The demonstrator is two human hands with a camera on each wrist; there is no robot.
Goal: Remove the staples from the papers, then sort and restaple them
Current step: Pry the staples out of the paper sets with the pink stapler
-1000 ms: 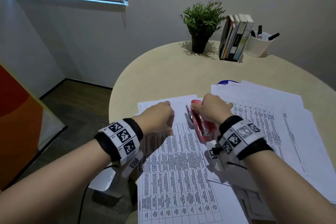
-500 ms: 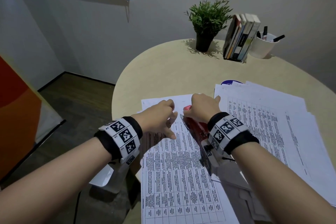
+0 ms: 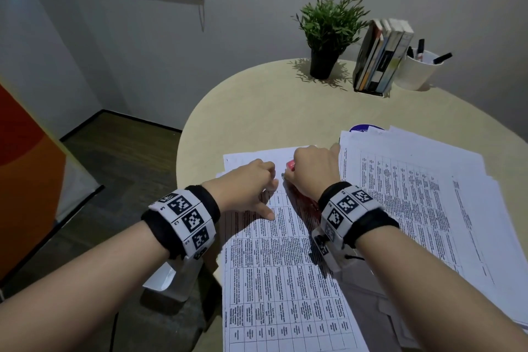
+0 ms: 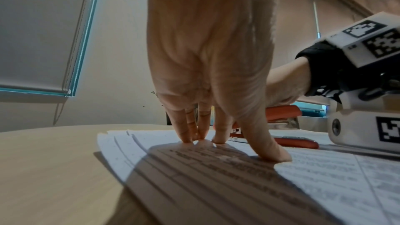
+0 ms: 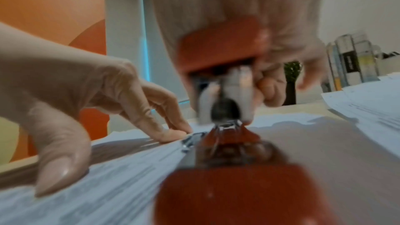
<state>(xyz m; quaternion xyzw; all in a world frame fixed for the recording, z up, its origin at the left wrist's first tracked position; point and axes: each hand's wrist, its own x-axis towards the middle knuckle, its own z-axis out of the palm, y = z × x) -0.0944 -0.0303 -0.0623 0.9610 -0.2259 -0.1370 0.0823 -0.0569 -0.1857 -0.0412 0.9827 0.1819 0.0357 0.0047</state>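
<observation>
A stack of printed table sheets lies on the round table in front of me. My left hand presses its fingertips and thumb down on the stack's top left part. My right hand grips a red stapler just right of the left hand. The stapler stands over the sheets near their top edge, its upper arm raised off its red base. Most of the stapler is hidden under the hand in the head view. I cannot see a staple in the papers.
A wider pile of loose sheets covers the table's right side, with a blue disc peeking out behind it. At the back stand a potted plant, a row of books and a white pen cup. The table edge drops to the floor at left.
My right hand has moved up and left over the stapler, toward the sheets' top edge, hiding most of it. The left hand stays pressed on the stack.
</observation>
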